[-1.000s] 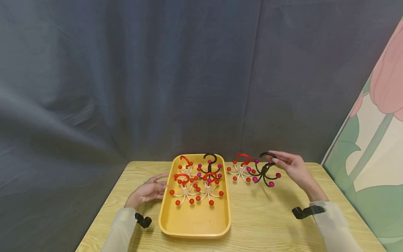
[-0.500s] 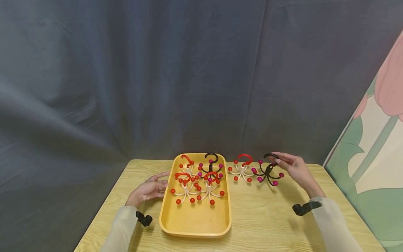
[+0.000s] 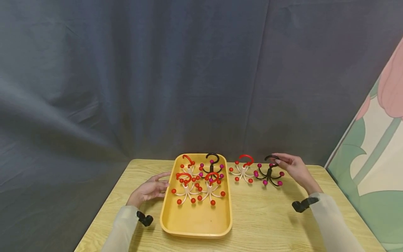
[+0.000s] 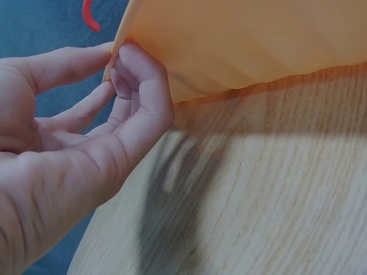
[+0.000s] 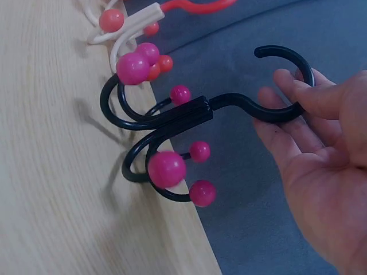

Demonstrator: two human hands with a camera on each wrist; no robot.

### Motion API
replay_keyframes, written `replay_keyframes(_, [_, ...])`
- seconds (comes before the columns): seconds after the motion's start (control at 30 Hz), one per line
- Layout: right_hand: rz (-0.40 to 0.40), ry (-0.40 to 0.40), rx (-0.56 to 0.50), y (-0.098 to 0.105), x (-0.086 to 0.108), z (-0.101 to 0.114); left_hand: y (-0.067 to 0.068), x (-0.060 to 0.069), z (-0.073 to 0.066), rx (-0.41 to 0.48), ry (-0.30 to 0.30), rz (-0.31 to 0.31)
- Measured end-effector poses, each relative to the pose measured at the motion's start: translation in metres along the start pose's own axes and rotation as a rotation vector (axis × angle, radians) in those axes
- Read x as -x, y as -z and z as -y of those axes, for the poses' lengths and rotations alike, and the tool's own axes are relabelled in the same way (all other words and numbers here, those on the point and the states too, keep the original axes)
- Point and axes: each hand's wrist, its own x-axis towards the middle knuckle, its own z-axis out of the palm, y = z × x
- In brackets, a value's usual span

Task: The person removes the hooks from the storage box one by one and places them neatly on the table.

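Note:
In the right wrist view, my right hand pinches the curved hook of a black rack with magenta balls on its curled arms. The head view has this black rack upright at the table's back right, beside a white rack with a red hook and red balls. My left hand holds the left rim of the yellow tray; in the left wrist view the left hand's thumb and fingers grip that tray edge. Inside the tray stand several white racks and one black rack.
The wooden table extends around the tray. Behind it hangs a dark grey curtain. A panel with painted flowers stands along the right side.
The black rack in my right hand has shifted slightly right and turned, with its balls in new positions. My left hand still holds the tray rim. The head view has shifted a little.

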Motion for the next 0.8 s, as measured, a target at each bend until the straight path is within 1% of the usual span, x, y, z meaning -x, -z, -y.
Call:
replay_keyframes(0.27, [-0.014,-0.039,0.022,0.0,-0.001,-0.01,0.0,0.001,0.002,0.004,-0.003,0.022])
replay_keyframes(0.47, [-0.027,-0.044,0.056,-0.001,-0.001,-0.006,0.001,0.001,0.001,0.015,-0.007,0.018])
replay_keyframes(0.57, [-0.036,-0.052,0.076,-0.001,0.0,-0.003,0.001,0.001,0.0,0.026,0.002,0.011])
replay_keyframes(0.8, [-0.053,-0.022,0.121,0.001,0.002,0.002,0.001,0.0,0.001,0.007,-0.002,0.003])
